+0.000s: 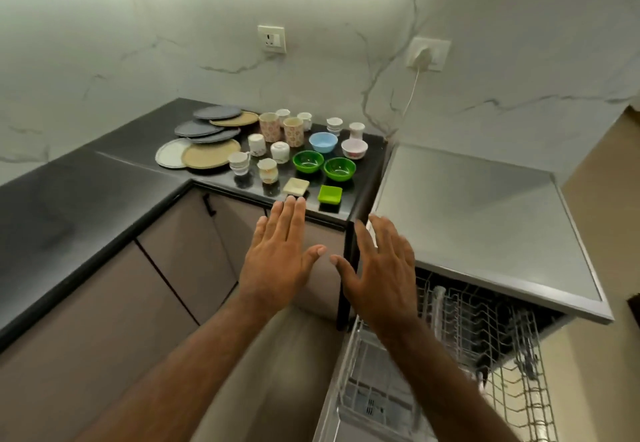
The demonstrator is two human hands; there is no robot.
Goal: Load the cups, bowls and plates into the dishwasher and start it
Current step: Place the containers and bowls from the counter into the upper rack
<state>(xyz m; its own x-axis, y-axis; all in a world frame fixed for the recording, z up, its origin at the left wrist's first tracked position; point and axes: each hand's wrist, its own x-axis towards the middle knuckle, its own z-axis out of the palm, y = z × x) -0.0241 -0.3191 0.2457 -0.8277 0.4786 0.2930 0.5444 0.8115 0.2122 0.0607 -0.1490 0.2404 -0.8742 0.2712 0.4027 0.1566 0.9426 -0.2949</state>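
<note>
Several plates (pixel 211 155), grey, tan and white, lie overlapping at the back left of the black counter (pixel 104 178). Beside them stand several cups (pixel 269 126). A blue bowl (pixel 323 141), a white bowl (pixel 354 148) and two green bowls (pixel 308 161) sit to the right. A cream square dish (pixel 296 186) and a green square dish (pixel 330 194) rest near the counter's front edge. The dishwasher (pixel 485 213) is open at the right, its wire racks (pixel 478 324) pulled out. My left hand (pixel 280 254) and my right hand (pixel 381 265) hover palm down in front of the counter, fingers spread, holding nothing.
Marble walls carry a socket (pixel 272 38) and a plugged charger (pixel 423 57) with a cord running down behind the counter. Beige cabinet fronts (pixel 180 254) sit below the counter. The dishwasher's grey top (pixel 450 199) stands right of the dishes.
</note>
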